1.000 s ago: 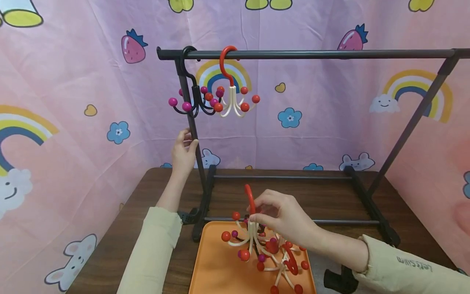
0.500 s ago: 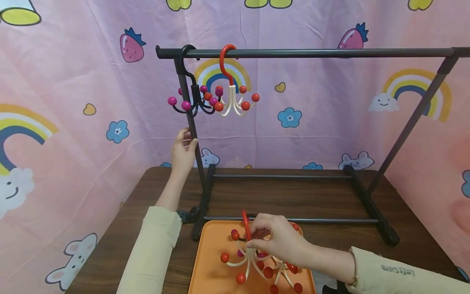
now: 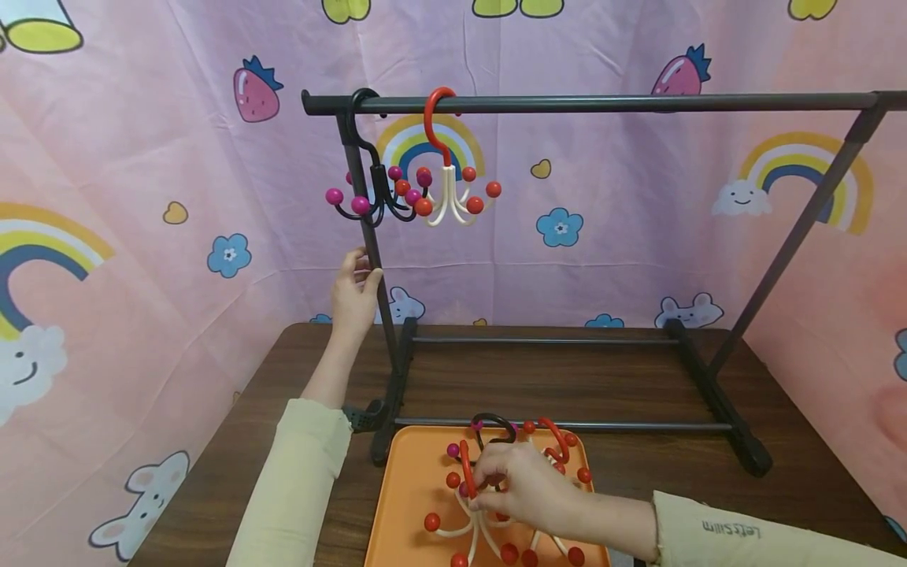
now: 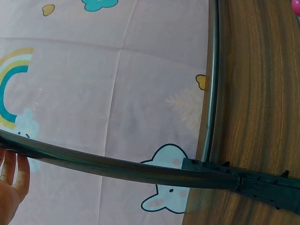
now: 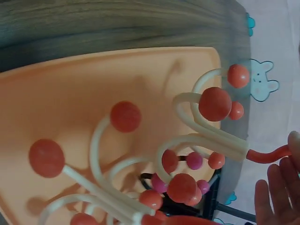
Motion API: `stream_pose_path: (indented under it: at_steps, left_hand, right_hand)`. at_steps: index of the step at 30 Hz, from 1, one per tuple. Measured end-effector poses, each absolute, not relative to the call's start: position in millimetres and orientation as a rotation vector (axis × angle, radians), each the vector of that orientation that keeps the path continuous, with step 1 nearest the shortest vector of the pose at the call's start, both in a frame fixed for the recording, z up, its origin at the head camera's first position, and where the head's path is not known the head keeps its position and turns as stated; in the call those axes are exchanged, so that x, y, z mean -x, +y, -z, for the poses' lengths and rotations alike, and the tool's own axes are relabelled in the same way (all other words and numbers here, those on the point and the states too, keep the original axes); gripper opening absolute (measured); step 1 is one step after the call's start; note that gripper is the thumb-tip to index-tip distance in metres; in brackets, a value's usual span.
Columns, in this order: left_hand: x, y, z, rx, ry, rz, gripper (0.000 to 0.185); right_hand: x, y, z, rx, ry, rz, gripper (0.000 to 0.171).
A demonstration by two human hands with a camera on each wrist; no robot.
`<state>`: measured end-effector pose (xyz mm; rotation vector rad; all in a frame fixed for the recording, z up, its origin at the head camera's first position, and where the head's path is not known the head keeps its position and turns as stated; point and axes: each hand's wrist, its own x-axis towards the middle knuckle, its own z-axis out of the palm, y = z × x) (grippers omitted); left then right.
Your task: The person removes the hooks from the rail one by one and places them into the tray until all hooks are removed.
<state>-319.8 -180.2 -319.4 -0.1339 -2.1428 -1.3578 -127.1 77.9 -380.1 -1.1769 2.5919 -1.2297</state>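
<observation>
My left hand [image 3: 357, 290] grips the left upright pole [image 3: 374, 268] of a black rack; in the left wrist view its fingers [image 4: 11, 180] lie against that pole [image 4: 117, 164]. My right hand [image 3: 513, 490] is low over an orange tray [image 3: 407, 480] and pinches the red hook [image 3: 464, 471] of a white hanger with red balls. In the right wrist view that hanger [image 5: 211, 140] lies on the tray [image 5: 93, 79], its hook running to my fingers [image 5: 274, 187]. More hangers lie tangled in the tray, one with a black hook [image 3: 496, 425].
The rack's top bar [image 3: 602, 102] carries a black hanger with magenta balls [image 3: 375, 195] and a white one with a red hook [image 3: 449, 197] at its left end. The rack stands on a brown table [image 3: 638, 386]. A pink patterned cloth hangs behind and to both sides.
My right hand has come down and toward me with the red-hooked hanger, from above the tray onto the pile. The left hand has stayed on the pole.
</observation>
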Motion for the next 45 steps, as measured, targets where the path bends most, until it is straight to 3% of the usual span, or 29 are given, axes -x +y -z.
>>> stream_pose_path:
  at_steps: [20, 26, 31, 45]
  left_hand:
    - [318.5, -178.5, 317.3, 0.117, -2.154, 1.346, 0.034]
    - [318.6, -178.6, 319.0, 0.122, -2.157, 1.355, 0.034]
    - [318.6, -179.0, 319.3, 0.132, -2.145, 1.366, 0.035]
    - [317.9, -178.0, 318.4, 0.119, -2.147, 1.367, 0.034]
  right_hand:
    - [121.7, 78.7, 396.4, 1.149, 2.659, 0.822, 0.010]
    - [125.2, 79.1, 367.8, 1.053, 2.584, 0.783, 0.018]
    - [134.4, 80.6, 337.6, 1.148, 2.653, 0.726, 0.017]
    - [193.6, 75.8, 246.9, 1.339, 3.200, 0.580, 0.012]
